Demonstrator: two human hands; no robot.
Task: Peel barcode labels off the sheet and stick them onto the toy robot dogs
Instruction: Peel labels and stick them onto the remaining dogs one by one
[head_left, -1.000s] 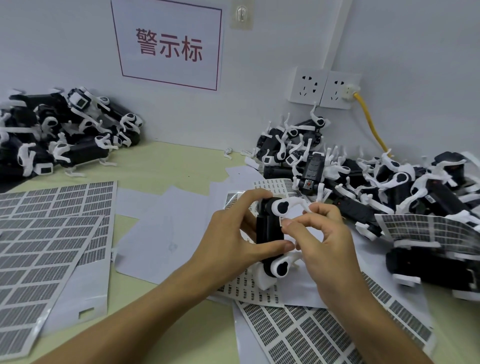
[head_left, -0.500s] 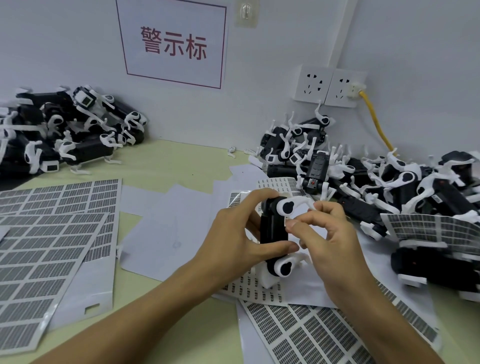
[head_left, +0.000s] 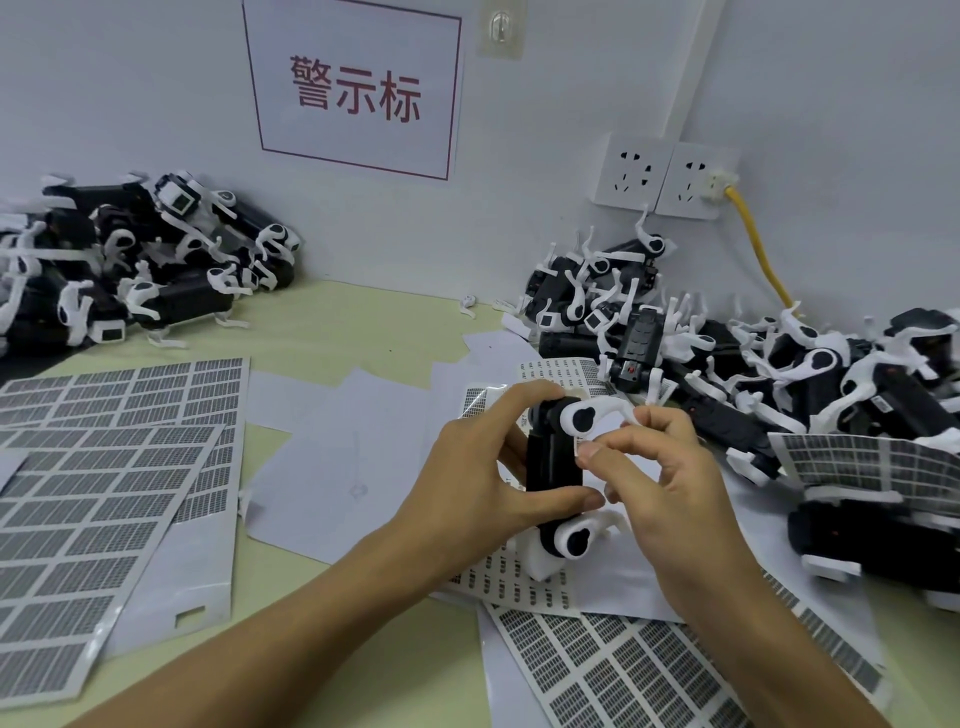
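Two bare hands hold one toy robot dog upright over a mess of label sheets, a small label being pressed onto its side.

My left hand (head_left: 483, 483) grips the toy robot dog (head_left: 553, 467), fingers curled over its top end and thumb clamped across the black body; my right hand (head_left: 660, 478) pinches thumb and forefinger together on what looks like a barcode label (head_left: 581, 446), at the body's right edge just under the upper white leg. The dog stands on end between both hands, above a barcode sheet (head_left: 623, 670). As I judge it, the label could go on crooked or creased if my pinch drags sideways, or the dog could twist in my left grip. Unlabelled dogs (head_left: 779, 374) are heaped to the right, another pile (head_left: 145, 270) far left.
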